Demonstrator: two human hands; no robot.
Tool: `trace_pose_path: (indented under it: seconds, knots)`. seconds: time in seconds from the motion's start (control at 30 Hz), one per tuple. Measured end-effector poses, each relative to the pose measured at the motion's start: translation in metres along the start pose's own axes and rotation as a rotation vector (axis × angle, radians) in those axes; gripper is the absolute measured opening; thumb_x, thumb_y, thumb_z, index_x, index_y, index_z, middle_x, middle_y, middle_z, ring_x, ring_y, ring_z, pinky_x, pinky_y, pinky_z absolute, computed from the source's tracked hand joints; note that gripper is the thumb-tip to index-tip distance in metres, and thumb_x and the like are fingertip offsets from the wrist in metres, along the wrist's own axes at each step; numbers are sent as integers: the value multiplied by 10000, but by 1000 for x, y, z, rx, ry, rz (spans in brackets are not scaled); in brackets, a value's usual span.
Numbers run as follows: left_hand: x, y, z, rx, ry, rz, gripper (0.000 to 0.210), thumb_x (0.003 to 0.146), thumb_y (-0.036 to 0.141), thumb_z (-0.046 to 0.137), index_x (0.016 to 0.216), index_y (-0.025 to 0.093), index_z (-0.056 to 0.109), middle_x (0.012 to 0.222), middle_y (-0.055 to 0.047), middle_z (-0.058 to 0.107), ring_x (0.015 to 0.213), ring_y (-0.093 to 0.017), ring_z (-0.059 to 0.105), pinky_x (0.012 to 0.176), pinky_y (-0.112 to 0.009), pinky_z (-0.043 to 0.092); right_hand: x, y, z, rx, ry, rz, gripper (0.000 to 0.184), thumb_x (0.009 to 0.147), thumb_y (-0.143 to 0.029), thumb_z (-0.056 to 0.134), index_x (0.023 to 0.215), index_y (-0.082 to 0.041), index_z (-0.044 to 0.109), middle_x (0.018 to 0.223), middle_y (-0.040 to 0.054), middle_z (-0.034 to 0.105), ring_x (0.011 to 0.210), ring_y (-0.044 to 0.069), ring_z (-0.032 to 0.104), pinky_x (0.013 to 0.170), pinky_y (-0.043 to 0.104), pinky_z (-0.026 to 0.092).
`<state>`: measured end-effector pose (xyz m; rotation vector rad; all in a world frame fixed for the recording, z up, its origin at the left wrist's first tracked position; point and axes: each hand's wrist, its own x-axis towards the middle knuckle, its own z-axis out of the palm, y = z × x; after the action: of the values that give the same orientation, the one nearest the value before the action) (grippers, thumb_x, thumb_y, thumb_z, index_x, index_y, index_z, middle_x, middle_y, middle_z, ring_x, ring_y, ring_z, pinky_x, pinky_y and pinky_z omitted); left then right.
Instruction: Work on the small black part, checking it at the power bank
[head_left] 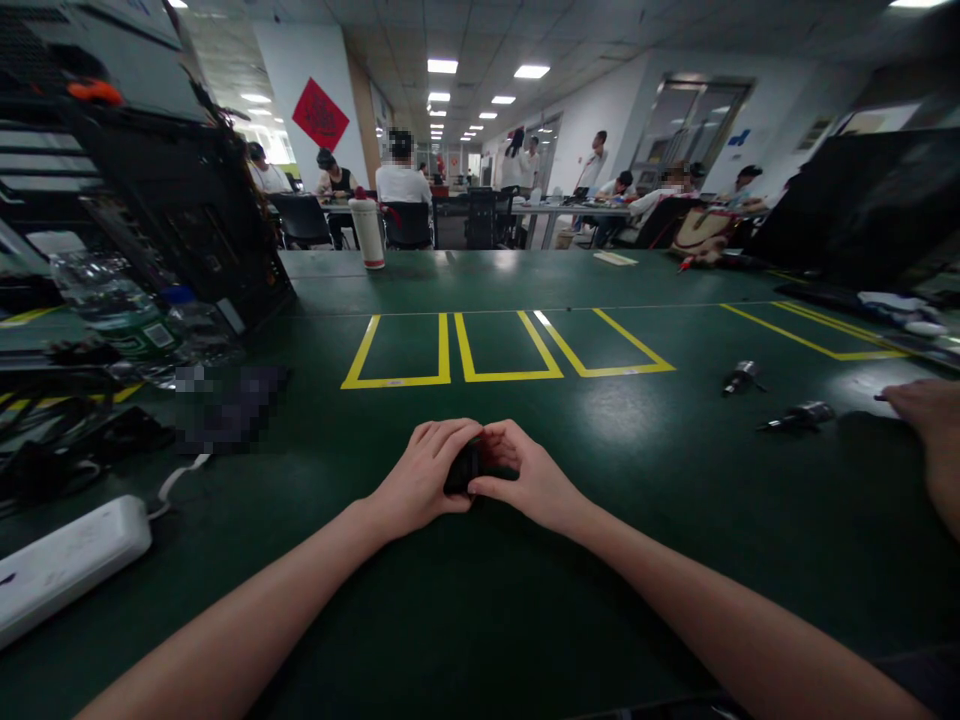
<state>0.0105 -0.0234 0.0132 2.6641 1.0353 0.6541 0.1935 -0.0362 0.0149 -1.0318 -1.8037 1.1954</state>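
My left hand (429, 470) curls around a small black object (462, 470), low over the green tabletop (480, 600). Most of the object is covered by the fingers, so its kind does not show. From the other side my right hand (531, 478) closes in an arch, its thumb and fingertips at the object's right edge. The two hands meet at their fingertips. Beyond them, yellow tape (397, 382) marks several open-sided boxes on the table.
Two dark metal tools, possibly drill chucks (741, 377), lie to the right, near another person's hand (926, 405). On the left are a white power strip (75, 560), a clear bottle (124, 310) and cables (45, 450). A white tumbler (367, 235) stands at the far edge.
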Motion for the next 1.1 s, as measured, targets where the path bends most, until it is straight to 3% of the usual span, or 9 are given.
trace_pose_path:
  seconds: [0.17,0.3,0.47,0.67,0.87,1.1]
  knots:
    - [3,3,-9,-83,-64,-20,525,705,210,603,1158,235,340,1170,-65,474,1124,-241,418,939,-407,301,1,3,0,71,-50,5,315,703,-197,649,960,-196,468,1019,18,554,995,162,558,906,385,453]
    - [6,5,-13,-123,-73,-66,521,673,202,619,1126,239,365,1124,-58,491,1082,-253,445,903,-412,323,2,5,-1,141,-86,18,345,689,-185,661,960,-211,449,1024,8,538,1003,165,552,900,387,448]
    - [6,5,-16,-165,-74,-61,513,696,223,611,1143,247,362,1115,-54,490,1060,-244,457,901,-410,331,5,8,0,193,-68,41,201,776,-271,569,931,-207,458,966,8,547,936,159,573,818,355,488]
    - [7,5,-17,-188,-76,-77,492,704,231,613,1133,235,372,1105,-53,477,1032,-224,462,892,-385,356,6,9,1,112,-62,82,259,783,-299,557,1005,-201,464,985,29,550,926,166,563,819,363,479]
    - [7,6,-17,-189,-69,-82,477,709,232,609,1126,239,377,1088,-52,485,1018,-233,472,882,-396,354,7,9,-2,209,-139,20,288,755,-247,597,1001,-213,451,993,16,541,927,154,570,810,333,482]
    - [6,0,-12,-212,-30,-99,492,696,265,627,1126,240,389,1111,-56,455,1026,-229,445,863,-378,389,8,8,2,108,-40,48,198,800,-310,533,959,-207,475,955,18,565,901,157,575,797,349,477]
